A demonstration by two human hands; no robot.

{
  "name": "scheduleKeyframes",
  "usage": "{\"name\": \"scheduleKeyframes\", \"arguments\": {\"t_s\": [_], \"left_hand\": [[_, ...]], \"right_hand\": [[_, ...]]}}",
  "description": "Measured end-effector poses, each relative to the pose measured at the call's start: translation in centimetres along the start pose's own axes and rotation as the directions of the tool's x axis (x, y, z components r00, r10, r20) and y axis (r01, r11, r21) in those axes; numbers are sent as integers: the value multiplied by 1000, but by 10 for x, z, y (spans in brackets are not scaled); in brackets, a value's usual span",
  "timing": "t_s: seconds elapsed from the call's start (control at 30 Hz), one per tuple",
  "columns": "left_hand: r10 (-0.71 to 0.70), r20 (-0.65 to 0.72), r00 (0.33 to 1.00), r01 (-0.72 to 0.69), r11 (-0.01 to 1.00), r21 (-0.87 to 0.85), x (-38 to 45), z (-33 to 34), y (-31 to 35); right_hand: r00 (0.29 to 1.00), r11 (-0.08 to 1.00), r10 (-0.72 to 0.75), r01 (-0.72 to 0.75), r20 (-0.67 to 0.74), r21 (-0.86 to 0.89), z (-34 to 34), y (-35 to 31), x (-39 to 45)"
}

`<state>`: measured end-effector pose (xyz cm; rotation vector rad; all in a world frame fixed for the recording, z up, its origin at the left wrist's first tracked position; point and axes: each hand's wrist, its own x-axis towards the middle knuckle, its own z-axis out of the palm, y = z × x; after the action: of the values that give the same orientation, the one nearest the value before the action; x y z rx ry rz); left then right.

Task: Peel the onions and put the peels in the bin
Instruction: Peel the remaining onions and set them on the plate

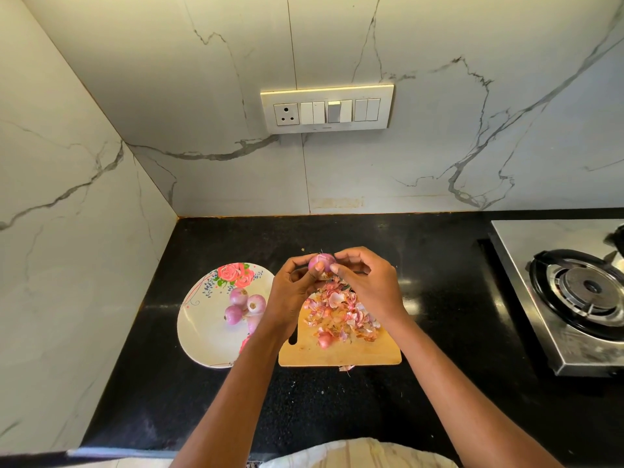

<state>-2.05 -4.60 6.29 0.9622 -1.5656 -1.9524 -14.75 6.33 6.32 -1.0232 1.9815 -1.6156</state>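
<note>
With my left hand [297, 285] curled round the small pink-skinned onion [321, 261], my right hand [366, 282] pinches its papery skin; I should strip it over the wooden chopping board [354, 354].

A black speckled worktop [337, 400] runs into the corner of marble-patterned walls, and a steel gas stove [557, 298] stands on it at the right, its burner ring dark. Left of centre lies a white plate with a rose print [202, 332], and just to its right a wooden chopping board [337, 352] rests flat, its left edge close to the plate's rim, though whether they touch is hidden by a forearm. One loose scrap of onion peel [346, 367] lies on the worktop against the board's near edge.
</note>
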Motion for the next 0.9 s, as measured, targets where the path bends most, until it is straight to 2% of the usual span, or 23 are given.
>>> {"name": "scheduleKeyframes", "arguments": {"t_s": [0.13, 0.33, 0.43, 0.57, 0.73, 0.9], "left_hand": [[-28, 18, 999, 29, 998, -47, -2, -4, 0], [-64, 44, 997, 69, 991, -114, -8, -4, 0], [-74, 48, 996, 79, 988, -131, -9, -6, -1], [-76, 43, 996, 81, 990, -118, -9, -6, -3], [-60, 37, 998, 62, 995, -74, -7, -5, -5], [-33, 36, 999, 33, 999, -12, -6, -6, -6]], "right_hand": [[999, 998, 30, -29, -38, 49, 3, 3, 1], [961, 973, 218, -200, -168, 119, 2, 22, 4], [945, 953, 298, -285, -138, 106, -1, 33, 5], [989, 970, 138, -145, -48, -197, -1, 29, -1], [995, 982, -47, 63, 92, -180, 4, 9, -1], [977, 943, -187, 207, 98, -262, 2, 10, -2]]}}
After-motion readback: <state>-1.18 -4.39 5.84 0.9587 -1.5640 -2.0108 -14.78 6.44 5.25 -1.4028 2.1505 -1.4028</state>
